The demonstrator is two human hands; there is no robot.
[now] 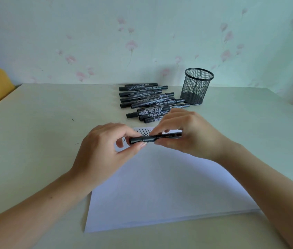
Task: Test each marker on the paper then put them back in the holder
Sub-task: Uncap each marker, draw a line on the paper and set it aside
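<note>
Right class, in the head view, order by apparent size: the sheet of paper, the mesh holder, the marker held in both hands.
1. sheet of paper
2. mesh holder
3. held marker, though it sits nearer the camera and is partly hidden by fingers.

Two bare forearms come in from the lower corners, each ending in a bare hand: the left hand (104, 151) and the right hand (187, 135). No sleeve, cuff, watch, ring or bracelet shows on either arm up to the frame edge. The fingers are slender, and the nails that show are short, rounded and unpainted, with a faint natural sheen.
</note>
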